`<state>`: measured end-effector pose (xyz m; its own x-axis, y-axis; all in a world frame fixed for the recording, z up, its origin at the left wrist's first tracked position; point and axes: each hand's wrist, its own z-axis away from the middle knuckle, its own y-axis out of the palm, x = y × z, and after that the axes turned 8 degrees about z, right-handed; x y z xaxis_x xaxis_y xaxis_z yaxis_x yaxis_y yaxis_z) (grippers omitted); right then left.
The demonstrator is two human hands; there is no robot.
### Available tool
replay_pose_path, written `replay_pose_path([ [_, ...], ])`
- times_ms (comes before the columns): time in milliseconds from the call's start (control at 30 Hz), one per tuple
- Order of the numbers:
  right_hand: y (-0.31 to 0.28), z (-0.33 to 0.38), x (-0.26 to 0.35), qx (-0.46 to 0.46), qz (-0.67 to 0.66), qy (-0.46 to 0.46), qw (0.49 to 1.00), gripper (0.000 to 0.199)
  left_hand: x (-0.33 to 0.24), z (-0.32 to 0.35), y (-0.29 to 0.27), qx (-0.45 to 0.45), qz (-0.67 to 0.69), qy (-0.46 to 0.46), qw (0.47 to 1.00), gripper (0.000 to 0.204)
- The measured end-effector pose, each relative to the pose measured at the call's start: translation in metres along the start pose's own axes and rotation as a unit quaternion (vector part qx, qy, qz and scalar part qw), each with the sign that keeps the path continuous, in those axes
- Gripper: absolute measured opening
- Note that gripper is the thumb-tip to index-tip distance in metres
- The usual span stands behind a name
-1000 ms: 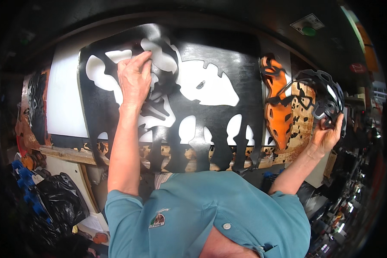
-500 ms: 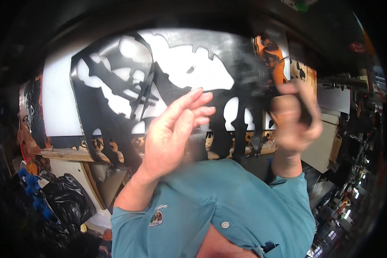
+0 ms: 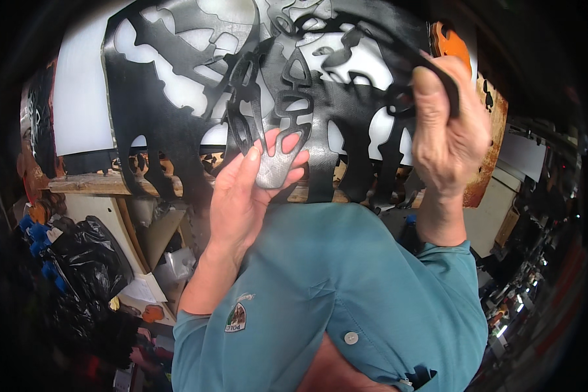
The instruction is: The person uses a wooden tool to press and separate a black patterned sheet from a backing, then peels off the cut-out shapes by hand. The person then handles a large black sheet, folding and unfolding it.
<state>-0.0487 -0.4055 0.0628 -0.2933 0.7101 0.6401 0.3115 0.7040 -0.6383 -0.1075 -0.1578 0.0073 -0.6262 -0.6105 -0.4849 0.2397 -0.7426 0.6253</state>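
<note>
My left hand [image 3: 232, 196] grips the rounded grey-black end of a leather-like offcut [image 3: 278, 167], with fingers curled behind it and the thumb on its edge. Two looped, ladder-like arms of that offcut reach up from the hand. At the right my right hand [image 3: 452, 134] is raised, thumb pressed on a curved black strip [image 3: 438, 68] that sweeps up and left over the work surface. Whether strip and offcut are one piece I cannot tell. Beneath them lies a large black leather-like sheet [image 3: 134, 108] full of cut-out openings, with white showing through.
An orange cut sheet [image 3: 452, 47] lies at the far right of the bench. A wooden bench edge [image 3: 85, 185] runs along the near side. At lower left are a black plastic bag [image 3: 95, 258] and blue objects [image 3: 38, 232]. Clutter fills the right side.
My left hand was half-open and holding nothing; now it grips the offcut. The right hand, blurred before, now holds the black strip. The view has shifted, and dark looped pieces cover the sheet's middle.
</note>
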Motion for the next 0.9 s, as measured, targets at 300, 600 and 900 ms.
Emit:
replay_pose_path([
  [300, 0.062, 0.064, 0.026, 0.208, 0.042, -0.187, 0.959, 0.046, 0.009, 0.008, 0.0, 0.056, 0.118, -0.041, 0.991, 0.041],
  [600, 0.058, 0.079, 0.017, 0.207, -0.052, -0.147, 0.966, 0.048, 0.017, 0.011, -0.019, 0.054, 0.1, -0.088, 0.99, 0.043],
  [900, 0.046, 0.069, 0.013, 0.097, -0.065, -0.174, 0.978, 0.047, 0.014, 0.017, 0.001, 0.017, 0.017, -0.094, 0.995, 0.05],
])
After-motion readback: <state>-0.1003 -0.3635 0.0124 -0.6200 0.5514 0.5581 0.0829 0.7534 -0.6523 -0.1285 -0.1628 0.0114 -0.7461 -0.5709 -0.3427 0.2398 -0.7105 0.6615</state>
